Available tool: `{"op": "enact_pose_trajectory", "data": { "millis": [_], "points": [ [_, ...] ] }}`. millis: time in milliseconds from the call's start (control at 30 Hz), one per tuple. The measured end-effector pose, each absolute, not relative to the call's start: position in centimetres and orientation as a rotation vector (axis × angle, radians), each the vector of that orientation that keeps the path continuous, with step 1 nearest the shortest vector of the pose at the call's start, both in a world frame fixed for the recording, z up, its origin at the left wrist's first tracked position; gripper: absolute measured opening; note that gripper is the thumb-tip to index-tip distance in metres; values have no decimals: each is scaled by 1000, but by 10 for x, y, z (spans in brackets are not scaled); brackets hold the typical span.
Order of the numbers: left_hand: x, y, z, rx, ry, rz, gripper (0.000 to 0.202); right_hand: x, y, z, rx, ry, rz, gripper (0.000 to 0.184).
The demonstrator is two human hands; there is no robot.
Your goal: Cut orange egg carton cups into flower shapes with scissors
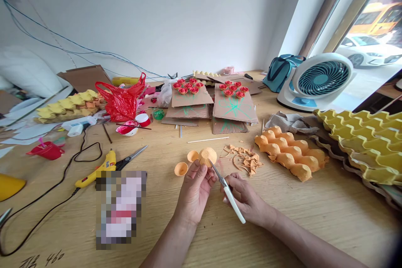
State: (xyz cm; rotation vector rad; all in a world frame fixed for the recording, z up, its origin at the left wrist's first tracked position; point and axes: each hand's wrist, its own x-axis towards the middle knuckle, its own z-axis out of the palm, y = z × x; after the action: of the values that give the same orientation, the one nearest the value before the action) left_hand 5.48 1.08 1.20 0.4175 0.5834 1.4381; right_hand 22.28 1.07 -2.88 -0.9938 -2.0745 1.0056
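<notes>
Up at the fingertips of the left hand [194, 188] is the cup [207, 157], pinched between thumb and fingers just above the table [201, 243]. Meanwhile the right hand [248, 199] is wrapped around small white-handled scissors [228, 190], with the blades touching the cup's lower right edge. The cup is orange, rough egg-carton pulp, with its rounded bottom facing the camera. Count-wise: three loose cups, one held plus two spare cups [181, 168] lying just left of it, one heap of scraps [246, 160] on the right, and one orange carton [290, 153] past that.
</notes>
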Motion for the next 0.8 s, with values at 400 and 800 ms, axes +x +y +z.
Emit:
{"op": "enact_pose_trajectory", "data": {
  "millis": [400, 800],
  "points": [
    [55, 10, 14, 410, 578, 1439, 20, 224, 10, -29, -941, -2073, 929, 38],
    [55, 8, 15, 479, 557, 1431, 19, 227, 13, -28, -858, -2132, 802, 38]
  ]
}}
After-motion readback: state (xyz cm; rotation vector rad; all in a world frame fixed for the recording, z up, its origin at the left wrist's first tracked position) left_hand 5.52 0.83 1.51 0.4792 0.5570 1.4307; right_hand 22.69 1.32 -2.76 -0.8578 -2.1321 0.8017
